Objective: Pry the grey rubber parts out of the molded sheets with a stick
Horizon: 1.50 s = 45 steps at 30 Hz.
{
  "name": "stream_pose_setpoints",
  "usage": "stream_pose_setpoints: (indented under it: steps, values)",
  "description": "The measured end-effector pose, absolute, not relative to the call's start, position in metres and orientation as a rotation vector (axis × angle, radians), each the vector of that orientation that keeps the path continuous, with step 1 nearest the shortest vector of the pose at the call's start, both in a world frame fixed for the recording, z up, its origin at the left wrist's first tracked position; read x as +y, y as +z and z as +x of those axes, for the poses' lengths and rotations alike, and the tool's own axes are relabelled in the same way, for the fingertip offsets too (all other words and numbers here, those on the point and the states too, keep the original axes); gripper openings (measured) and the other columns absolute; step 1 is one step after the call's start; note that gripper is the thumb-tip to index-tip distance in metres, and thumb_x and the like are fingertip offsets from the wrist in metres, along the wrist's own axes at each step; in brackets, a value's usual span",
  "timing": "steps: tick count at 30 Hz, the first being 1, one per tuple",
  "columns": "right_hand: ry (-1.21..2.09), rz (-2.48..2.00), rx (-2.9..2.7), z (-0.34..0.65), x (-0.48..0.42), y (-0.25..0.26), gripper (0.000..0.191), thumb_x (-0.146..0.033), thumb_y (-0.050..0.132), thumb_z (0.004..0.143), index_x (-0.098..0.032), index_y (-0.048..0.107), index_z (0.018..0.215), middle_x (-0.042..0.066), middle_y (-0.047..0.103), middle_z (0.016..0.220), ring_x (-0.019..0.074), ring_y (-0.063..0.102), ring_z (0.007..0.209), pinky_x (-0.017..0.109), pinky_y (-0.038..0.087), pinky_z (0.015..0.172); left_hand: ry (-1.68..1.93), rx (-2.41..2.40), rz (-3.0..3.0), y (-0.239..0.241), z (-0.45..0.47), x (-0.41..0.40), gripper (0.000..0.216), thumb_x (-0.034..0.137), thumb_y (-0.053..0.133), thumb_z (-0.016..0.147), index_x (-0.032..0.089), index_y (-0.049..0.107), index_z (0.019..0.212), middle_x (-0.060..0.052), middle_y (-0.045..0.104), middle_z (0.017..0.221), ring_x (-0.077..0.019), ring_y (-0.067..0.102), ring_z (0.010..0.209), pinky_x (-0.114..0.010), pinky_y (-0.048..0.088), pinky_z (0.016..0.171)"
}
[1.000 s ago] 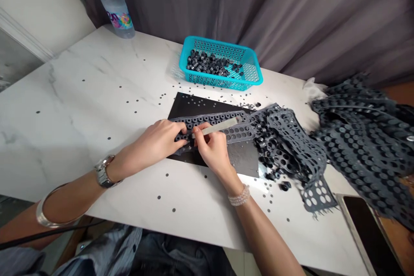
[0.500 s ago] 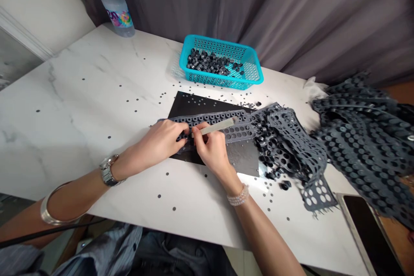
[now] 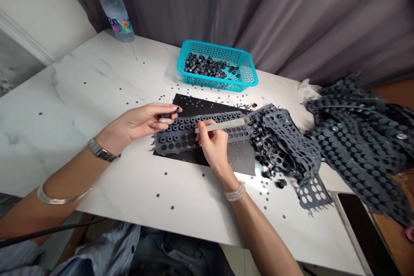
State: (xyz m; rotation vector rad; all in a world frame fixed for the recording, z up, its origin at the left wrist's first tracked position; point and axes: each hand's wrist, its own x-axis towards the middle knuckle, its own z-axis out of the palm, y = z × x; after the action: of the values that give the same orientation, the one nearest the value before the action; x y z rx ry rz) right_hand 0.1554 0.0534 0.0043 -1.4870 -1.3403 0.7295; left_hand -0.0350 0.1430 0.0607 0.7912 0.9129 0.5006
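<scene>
A grey rubber sheet full of round rings lies across a black mat on the white marble table. My left hand hovers just above the sheet's left end, its fingertips pinched on a small black ring. My right hand rests on the sheet and grips a pale flat stick that points right along the sheet.
A turquoise basket with several black rings stands behind the mat. A heap of punched-out grey sheets fills the right side. A water bottle stands at the back left. A phone lies at the front right. Small black discs dot the table.
My left hand has lifted off the sheet and drawn back to the left with a ring pinched in it. My right hand and the stick have stayed in place on the sheet.
</scene>
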Motion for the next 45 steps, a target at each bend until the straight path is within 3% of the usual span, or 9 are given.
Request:
stream_pose_setpoints:
  steps: [6, 15, 19, 22, 26, 29, 34, 39, 45]
  values:
    - [0.748, -1.446, -1.181, 0.162, 0.056, 0.006, 0.034, -0.045, 0.050, 0.093, -0.019, 0.059, 0.072, -0.002, 0.058, 0.058, 0.0112, 0.054, 0.050, 0.023, 0.040, 0.051, 0.500, 0.867, 0.527, 0.058, -0.027, 0.138, 0.017, 0.009, 0.061, 0.081, 0.003, 0.071, 0.093, -0.010, 0.059, 0.080, -0.0067, 0.051, 0.060, -0.012, 0.041, 0.042]
    - [0.797, -1.380, -1.050, 0.163, 0.055, 0.028, 0.028, -0.042, 0.054, 0.091, -0.019, 0.058, 0.076, -0.003, 0.058, 0.056, 0.0106, 0.053, 0.048, 0.023, 0.040, 0.048, 0.522, 0.806, 0.398, 0.060, -0.027, 0.139, 0.018, 0.005, 0.054, 0.081, 0.004, 0.070, 0.090, -0.014, 0.063, 0.079, -0.0124, 0.059, 0.068, -0.016, 0.048, 0.047]
    - [0.829, -1.339, -1.004, 0.155, 0.057, 0.039, 0.027, -0.041, 0.056, 0.090, -0.019, 0.057, 0.076, -0.003, 0.058, 0.054, 0.0103, 0.053, 0.047, 0.023, 0.041, 0.048, 0.529, 0.815, 0.411, 0.057, -0.026, 0.139, 0.015, 0.013, 0.055, 0.084, 0.006, 0.067, 0.079, -0.015, 0.064, 0.079, -0.0118, 0.058, 0.064, -0.016, 0.047, 0.045]
    - [0.870, -1.346, -1.007, 0.146, 0.054, 0.029, 0.027, -0.042, 0.055, 0.091, -0.018, 0.058, 0.077, -0.003, 0.058, 0.055, 0.0104, 0.053, 0.047, 0.022, 0.040, 0.048, 0.535, 0.826, 0.443, 0.053, -0.023, 0.137, 0.021, 0.021, 0.059, 0.085, 0.011, 0.058, 0.066, -0.012, 0.062, 0.080, -0.0088, 0.055, 0.060, -0.012, 0.036, 0.037]
    - [0.944, -1.399, -1.124, 0.141, 0.047, 0.008, 0.031, -0.045, 0.052, 0.092, -0.019, 0.059, 0.077, -0.003, 0.057, 0.055, 0.0107, 0.053, 0.047, 0.022, 0.039, 0.047, 0.520, 0.896, 0.756, 0.051, -0.023, 0.131, 0.009, 0.020, 0.059, 0.085, 0.013, 0.064, 0.082, -0.002, 0.053, 0.070, -0.0051, 0.046, 0.054, -0.013, 0.026, 0.037]
    - [0.943, -1.422, -1.231, 0.141, 0.045, 0.002, 0.034, -0.046, 0.051, 0.092, -0.019, 0.060, 0.075, -0.002, 0.058, 0.059, 0.0103, 0.052, 0.048, 0.022, 0.038, 0.048, 0.450, 0.983, 1.181, 0.053, -0.025, 0.125, 0.021, 0.018, 0.051, 0.087, 0.018, 0.066, 0.102, 0.001, 0.050, 0.070, -0.0054, 0.039, 0.050, -0.019, 0.026, 0.041]
    - [0.846, -1.493, -1.426, 0.138, 0.046, 0.004, 0.036, -0.044, 0.048, 0.094, -0.019, 0.060, 0.071, 0.000, 0.061, 0.066, 0.0101, 0.054, 0.050, 0.021, 0.038, 0.049, 0.243, 1.213, 2.037, 0.051, -0.029, 0.107, 0.023, 0.027, 0.045, 0.088, 0.021, 0.067, 0.094, 0.002, 0.054, 0.061, -0.0120, 0.045, 0.051, -0.028, 0.032, 0.051]
    - [0.784, -1.508, -1.492, 0.137, 0.045, 0.005, 0.035, -0.040, 0.045, 0.095, -0.019, 0.059, 0.071, 0.000, 0.062, 0.067, 0.0104, 0.056, 0.052, 0.021, 0.039, 0.052, 0.191, 1.168, 2.423, 0.042, -0.029, 0.094, 0.020, 0.028, 0.054, 0.083, 0.020, 0.065, 0.097, -0.008, 0.068, 0.095, -0.0250, 0.062, 0.092, -0.035, 0.042, 0.075]
    - [0.763, -1.510, -1.529, 0.137, 0.045, 0.006, 0.032, -0.036, 0.045, 0.096, -0.019, 0.057, 0.071, 0.000, 0.063, 0.070, 0.0096, 0.054, 0.052, 0.021, 0.037, 0.052, 0.158, 1.171, 2.458, 0.040, -0.028, 0.094, 0.017, 0.023, 0.049, 0.084, 0.018, 0.064, 0.093, -0.009, 0.068, 0.095, -0.0231, 0.063, 0.085, -0.034, 0.042, 0.070]
